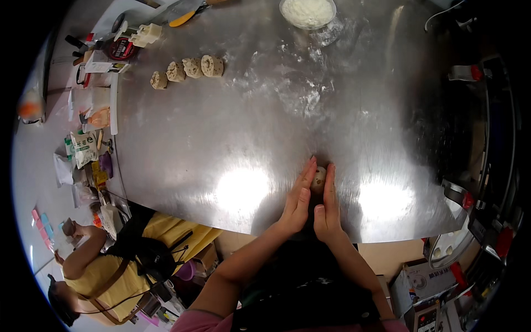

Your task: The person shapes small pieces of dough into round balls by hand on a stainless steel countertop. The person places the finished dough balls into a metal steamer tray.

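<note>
A rounded dough piece with brown bits [318, 179] sits on the stainless steel tabletop [186, 137] near its front edge. My left hand [299, 199] lies flat along its left side, fingers together and pointing away from me. Along the right side of the dough stands my right hand [330, 203], fingers straight, so the piece is cupped between both palms. Part of the dough is hidden by the hands. Several cut dough pieces [192, 67] stand in a row at the upper left. A bowl of white flour [308, 11] is at the top.
Loose flour [311, 101] is scattered mid-table. A yellow-handled scraper or spatula [181, 18], a Hershey's syrup bottle [123, 48] and a pump dispenser [146, 35] stand upper left. A person in a yellow top [110, 286] works at the lower left. A metal-rimmed container [451, 251] is lower right.
</note>
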A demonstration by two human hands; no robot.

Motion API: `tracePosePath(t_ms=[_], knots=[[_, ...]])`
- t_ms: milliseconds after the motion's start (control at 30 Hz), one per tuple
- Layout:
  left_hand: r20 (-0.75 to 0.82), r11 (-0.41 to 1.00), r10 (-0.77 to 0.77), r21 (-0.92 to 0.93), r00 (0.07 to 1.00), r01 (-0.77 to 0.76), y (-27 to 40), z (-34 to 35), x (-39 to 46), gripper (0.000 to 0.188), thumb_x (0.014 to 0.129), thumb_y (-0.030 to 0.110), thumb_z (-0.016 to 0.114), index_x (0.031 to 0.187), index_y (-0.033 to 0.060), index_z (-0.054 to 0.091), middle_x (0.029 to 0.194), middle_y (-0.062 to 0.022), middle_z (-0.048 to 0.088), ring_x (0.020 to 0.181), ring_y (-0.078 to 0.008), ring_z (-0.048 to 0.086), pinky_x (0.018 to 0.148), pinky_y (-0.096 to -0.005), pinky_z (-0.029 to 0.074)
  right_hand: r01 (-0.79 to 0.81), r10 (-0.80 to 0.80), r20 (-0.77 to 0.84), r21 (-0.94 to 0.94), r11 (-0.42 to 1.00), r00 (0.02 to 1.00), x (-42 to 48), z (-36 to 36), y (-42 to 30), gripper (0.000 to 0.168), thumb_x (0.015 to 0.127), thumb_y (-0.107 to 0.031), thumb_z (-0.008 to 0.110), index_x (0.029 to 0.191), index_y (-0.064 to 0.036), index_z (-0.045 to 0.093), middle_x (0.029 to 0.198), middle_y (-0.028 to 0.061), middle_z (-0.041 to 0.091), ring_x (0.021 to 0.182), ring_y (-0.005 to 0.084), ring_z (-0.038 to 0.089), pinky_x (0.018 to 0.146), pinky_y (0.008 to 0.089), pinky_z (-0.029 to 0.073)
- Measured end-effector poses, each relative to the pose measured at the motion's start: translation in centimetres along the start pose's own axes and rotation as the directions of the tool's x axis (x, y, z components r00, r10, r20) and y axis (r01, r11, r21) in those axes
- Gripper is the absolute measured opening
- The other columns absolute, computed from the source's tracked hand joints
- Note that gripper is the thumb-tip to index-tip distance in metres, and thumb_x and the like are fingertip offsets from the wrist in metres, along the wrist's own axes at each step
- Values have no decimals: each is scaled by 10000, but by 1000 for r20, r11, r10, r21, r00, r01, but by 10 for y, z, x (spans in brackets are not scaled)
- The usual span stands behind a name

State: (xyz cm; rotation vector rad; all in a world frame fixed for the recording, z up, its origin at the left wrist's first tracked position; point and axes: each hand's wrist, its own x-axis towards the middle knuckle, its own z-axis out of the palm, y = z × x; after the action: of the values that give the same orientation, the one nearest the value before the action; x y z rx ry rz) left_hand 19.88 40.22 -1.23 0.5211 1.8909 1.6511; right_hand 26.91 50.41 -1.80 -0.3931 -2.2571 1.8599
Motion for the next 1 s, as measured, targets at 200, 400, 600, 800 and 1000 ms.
tracePosePath(t_ms=[200,400,600,800,1000], knots=[[-117,997,-5,79,993,14,-2,25,-11,618,999,377,172,1454,-31,82,1524,-219,80,1417,-356,34,1140,-434,54,-41,45,75,-47,998,996,14,-4,16,713,906,-300,318,1424,98,33,1493,304,58,1394,436,77,1129,485,112],[-63,997,69,-34,996,-71,-4,-20,15,669,986,458,184,1437,-37,191,1516,-213,140,1404,-357,138,1131,-429,128,32,-30,-47,43,999,998,7,-6,7,839,940,-495,294,1405,130,-16,1501,293,-2,1406,405,7,1134,471,66],[-71,998,32,-47,997,-36,-15,28,-12,697,985,470,191,1448,-41,85,1523,-222,81,1408,-357,110,1130,-433,126,-75,63,66,202,977,996,27,4,27,880,923,-560,291,1425,88,-29,1502,292,-26,1410,392,-3,1133,450,78],[25,977,-21,-211,999,26,-14,2,11,778,963,540,181,1445,-50,23,1528,-220,29,1416,-340,46,1138,-409,78,98,-94,-142,26,995,985,10,7,17,884,886,-513,343,1419,111,15,1487,309,101,1341,415,260,1089,473,227],[-66,998,1,-62,998,-5,-10,11,-16,708,981,459,175,1443,-61,40,1527,-222,40,1412,-330,95,1131,-404,137,-23,30,-42,139,990,999,36,2,20,862,887,-480,338,1405,141,39,1487,315,74,1402,407,73,1129,472,102]])
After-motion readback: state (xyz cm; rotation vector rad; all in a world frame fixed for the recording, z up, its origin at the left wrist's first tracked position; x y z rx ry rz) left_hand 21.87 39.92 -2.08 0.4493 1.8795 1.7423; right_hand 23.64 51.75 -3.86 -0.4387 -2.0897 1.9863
